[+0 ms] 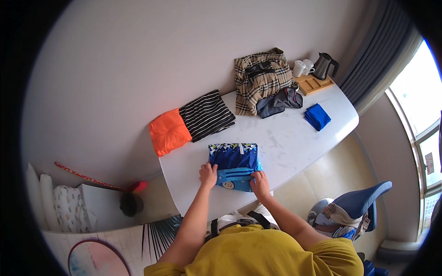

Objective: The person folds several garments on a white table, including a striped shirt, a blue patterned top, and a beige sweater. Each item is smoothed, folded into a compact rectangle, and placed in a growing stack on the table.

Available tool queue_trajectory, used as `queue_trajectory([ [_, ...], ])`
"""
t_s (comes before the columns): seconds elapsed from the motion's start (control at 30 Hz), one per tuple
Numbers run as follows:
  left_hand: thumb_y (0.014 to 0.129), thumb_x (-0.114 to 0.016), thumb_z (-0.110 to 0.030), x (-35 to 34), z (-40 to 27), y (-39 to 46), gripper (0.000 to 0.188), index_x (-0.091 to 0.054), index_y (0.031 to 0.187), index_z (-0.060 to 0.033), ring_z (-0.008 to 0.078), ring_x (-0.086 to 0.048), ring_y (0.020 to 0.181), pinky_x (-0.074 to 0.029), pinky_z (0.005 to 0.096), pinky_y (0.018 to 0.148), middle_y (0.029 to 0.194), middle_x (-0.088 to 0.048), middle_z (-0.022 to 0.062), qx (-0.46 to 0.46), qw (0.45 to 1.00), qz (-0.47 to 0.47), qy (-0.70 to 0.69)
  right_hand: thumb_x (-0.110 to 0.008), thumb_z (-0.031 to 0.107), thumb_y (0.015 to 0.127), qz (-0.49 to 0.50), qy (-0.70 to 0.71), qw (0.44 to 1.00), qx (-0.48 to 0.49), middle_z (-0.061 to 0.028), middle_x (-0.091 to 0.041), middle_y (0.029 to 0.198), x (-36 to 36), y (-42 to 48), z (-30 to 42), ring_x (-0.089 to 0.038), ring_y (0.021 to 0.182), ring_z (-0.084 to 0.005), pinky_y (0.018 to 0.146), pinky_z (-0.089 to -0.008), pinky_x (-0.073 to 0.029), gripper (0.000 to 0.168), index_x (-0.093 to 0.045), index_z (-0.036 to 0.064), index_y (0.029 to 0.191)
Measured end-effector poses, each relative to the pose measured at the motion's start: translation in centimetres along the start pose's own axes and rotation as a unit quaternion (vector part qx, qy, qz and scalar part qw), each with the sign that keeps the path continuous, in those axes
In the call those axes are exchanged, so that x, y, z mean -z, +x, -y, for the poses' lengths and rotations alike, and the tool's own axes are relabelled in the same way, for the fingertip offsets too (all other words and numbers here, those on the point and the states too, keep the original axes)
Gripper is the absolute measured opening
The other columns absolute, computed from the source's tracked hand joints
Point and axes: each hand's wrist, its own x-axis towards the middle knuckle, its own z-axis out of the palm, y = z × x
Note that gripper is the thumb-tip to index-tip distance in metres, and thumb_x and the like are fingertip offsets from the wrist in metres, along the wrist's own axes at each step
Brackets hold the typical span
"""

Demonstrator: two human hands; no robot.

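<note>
A folded blue garment [233, 160] with a patterned far edge and striped band lies on the white table [286, 145] in front of me. At its left edge, my left hand [208, 175] grips the fabric between thumb and fingers. My right hand [259, 183] pinches the opposite edge beside the striped band. A white round print shows on the near part of the garment. Beyond it lie a folded orange cloth [170, 131] and a black-and-white striped cloth [207, 115], side by side along the wall.
Farther back are a plaid garment [264, 82], a grey cloth [279, 103], a folded blue cloth [317, 117], a wooden tray [313, 85], two white mugs and an electric kettle [323, 67]. Clothes lie on a blue chair [359, 200] at right. A dark bin [131, 204] stands left.
</note>
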Motion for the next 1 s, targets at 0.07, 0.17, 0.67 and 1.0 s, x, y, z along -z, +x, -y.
queue_trajectory([
  [0.07, 0.091, -0.049, -0.029, -1.2, 2.3, 1.3, 0.030, -0.053, 0.101, -0.0015, 0.0369, -0.053, 0.094, -0.044, 0.0496, 0.075, 0.097, -0.056, 0.0157, 0.033, 0.998, -0.046, -0.021, -0.059, 0.002, 0.070, 0.016, 0.015, 1.000, 0.015, -0.0133, -0.056, 0.089, 0.0, 0.1, -0.5, -0.053, 0.090, -0.0333, 0.081, -0.0402, -0.045, 0.018, -0.055, 0.003, 0.088],
  [0.17, 0.085, -0.054, -0.013, 0.7, -0.5, -1.9, 0.011, -0.055, 0.089, -0.0034, 0.0338, -0.054, 0.083, -0.042, 0.0463, 0.071, 0.089, -0.057, 0.0142, -0.142, 0.974, -0.174, 0.005, -0.059, 0.001, 0.070, 0.009, 0.001, 1.000, 0.016, -0.0131, -0.056, 0.086, 0.6, -0.1, -1.3, -0.054, 0.087, -0.0331, 0.078, -0.0398, -0.046, 0.017, -0.054, 0.003, 0.086],
  [0.67, 0.084, -0.056, -0.028, -4.8, -5.3, -10.0, 0.047, -0.050, 0.128, -0.0120, 0.0256, -0.034, 0.129, -0.020, 0.0481, 0.108, 0.137, -0.041, 0.0075, -0.388, 0.896, 0.074, 0.202, -0.057, -0.002, 0.070, 0.056, 0.068, 0.995, 0.040, -0.0136, -0.054, 0.076, 1.2, -0.5, -0.7, -0.056, 0.074, -0.0335, 0.064, -0.0386, -0.047, 0.010, -0.050, 0.003, 0.075],
  [1.0, 0.087, -0.049, -0.038, -3.7, -10.2, -6.0, 0.058, -0.037, 0.139, -0.0134, 0.0359, -0.038, 0.128, -0.027, 0.0477, 0.107, 0.143, -0.035, 0.0171, -0.309, 0.945, -0.003, 0.102, -0.055, -0.002, 0.064, 0.105, 0.014, 0.990, 0.090, -0.0132, -0.050, 0.073, -0.4, -2.3, -1.0, -0.053, 0.075, -0.0341, 0.066, -0.0408, -0.046, 0.013, -0.045, 0.004, 0.070],
])
